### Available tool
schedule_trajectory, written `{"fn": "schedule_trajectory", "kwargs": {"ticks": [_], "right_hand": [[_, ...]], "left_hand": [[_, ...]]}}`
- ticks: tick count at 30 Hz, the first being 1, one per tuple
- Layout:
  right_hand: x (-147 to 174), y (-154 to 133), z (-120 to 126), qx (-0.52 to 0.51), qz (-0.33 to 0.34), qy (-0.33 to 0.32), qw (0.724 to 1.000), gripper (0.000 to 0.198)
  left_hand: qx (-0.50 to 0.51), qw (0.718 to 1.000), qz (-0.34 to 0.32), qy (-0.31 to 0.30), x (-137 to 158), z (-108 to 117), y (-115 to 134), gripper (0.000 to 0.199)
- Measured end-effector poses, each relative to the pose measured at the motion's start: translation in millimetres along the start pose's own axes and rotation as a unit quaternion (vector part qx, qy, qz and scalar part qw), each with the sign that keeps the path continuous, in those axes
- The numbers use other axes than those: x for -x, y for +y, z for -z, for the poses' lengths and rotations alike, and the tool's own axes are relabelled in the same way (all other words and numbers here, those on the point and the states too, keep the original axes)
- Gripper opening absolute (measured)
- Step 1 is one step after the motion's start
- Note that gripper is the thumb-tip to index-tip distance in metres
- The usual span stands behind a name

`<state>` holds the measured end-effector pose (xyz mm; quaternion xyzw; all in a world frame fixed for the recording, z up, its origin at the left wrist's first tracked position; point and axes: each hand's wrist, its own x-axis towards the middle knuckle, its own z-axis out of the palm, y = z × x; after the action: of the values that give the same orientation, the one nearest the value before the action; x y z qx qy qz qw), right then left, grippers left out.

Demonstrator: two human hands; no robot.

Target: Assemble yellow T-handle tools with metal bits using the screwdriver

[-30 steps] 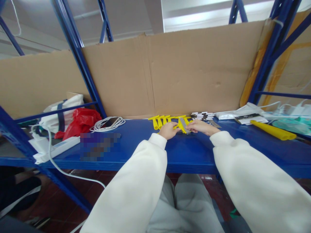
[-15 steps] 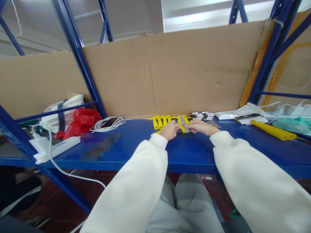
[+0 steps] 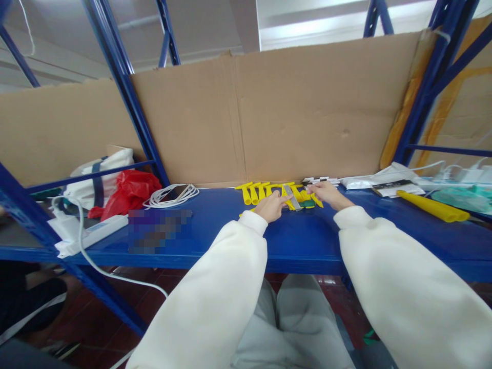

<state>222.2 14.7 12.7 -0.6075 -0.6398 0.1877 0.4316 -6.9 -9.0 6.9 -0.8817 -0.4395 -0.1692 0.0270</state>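
Observation:
My left hand (image 3: pixel 271 206) is closed at the near side of a flat grey strip (image 3: pixel 292 197), its index finger reaching onto the strip. The strip slants across yellow pieces; whether it is fixed to one of them I cannot tell. My right hand (image 3: pixel 326 193) is bent over a yellow piece (image 3: pixel 317 200) at the right of the group, fingertips close together; what they pinch is too small to make out. Between the hands lies a yellow-and-green object (image 3: pixel 307 203). Several yellow T-shaped pieces with round tube ends (image 3: pixel 253 195) stand in a row left of the strip.
Black-and-white sticks (image 3: pixel 318 180) lie behind my right hand. To the right are a white packet (image 3: pixel 369 179) and yellow tubes (image 3: pixel 432 205). A coiled white cable (image 3: pixel 171 196), red bag (image 3: pixel 134 189) and power strip (image 3: pixel 94 234) sit left. Cardboard (image 3: pixel 307 113) walls the back.
My right hand has moved right and slightly up, away from the grey strip, uncovering the yellow-and-green object. My left hand stays by the strip, shifted slightly right.

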Motion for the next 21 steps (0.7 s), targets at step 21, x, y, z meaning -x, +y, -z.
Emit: {"fn": "schedule_trajectory", "kwargs": {"ticks": [21], "right_hand": [[-14, 24, 17, 0.2, 0.026, -0.058, 0.978, 0.029]], "left_hand": [[0.032, 0.999, 0.015, 0.008, -6, -9, -7, 0.044]]}}
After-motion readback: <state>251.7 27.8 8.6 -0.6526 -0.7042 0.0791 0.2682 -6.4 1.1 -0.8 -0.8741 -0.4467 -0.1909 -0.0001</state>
